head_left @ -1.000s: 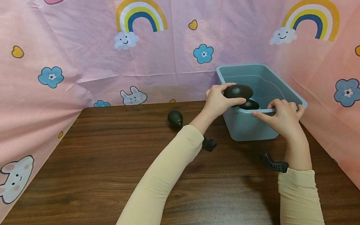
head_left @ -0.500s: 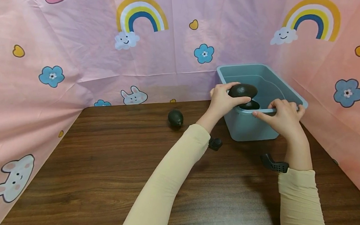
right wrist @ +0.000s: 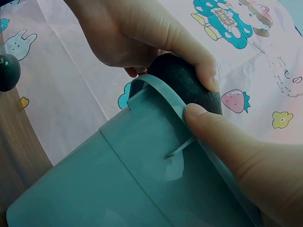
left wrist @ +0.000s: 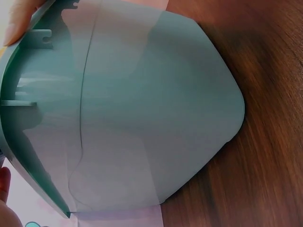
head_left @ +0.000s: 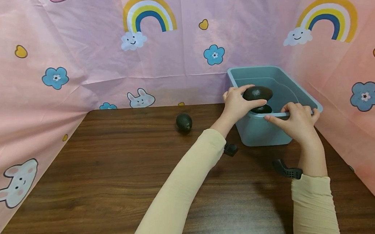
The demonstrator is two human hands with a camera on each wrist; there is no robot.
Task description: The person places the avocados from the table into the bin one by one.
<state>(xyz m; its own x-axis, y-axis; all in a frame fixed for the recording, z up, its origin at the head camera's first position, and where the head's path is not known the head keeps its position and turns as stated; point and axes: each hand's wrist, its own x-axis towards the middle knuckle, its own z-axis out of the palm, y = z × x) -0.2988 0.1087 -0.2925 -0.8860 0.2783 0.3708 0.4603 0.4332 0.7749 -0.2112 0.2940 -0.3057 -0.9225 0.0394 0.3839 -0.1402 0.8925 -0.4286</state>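
In the head view my left hand (head_left: 237,103) pinches a dark green avocado (head_left: 258,93) between thumb and fingers, over the near left corner of a blue-green plastic bin (head_left: 263,131). Just below it, a second avocado (head_left: 262,109) shows inside the bin, partly covered by the left thumb. My right hand (head_left: 298,122) grips the bin's near rim, thumb outside and fingers over the edge. From the right wrist, the held avocado (right wrist: 182,78) appears behind the rim, close to the right thumb. The left wrist view shows mostly the bin's outer wall (left wrist: 128,109).
Another avocado (head_left: 184,122) lies on the brown wooden table (head_left: 113,180), left of the bin. Pink patterned cloth (head_left: 105,57) hangs behind the table and along both sides. The bin stands at the back right, near the right-hand cloth.
My left hand has moved a little to the right with the avocado, further over the bin. The right hand keeps its grip on the rim. The avocado on the table stays put.
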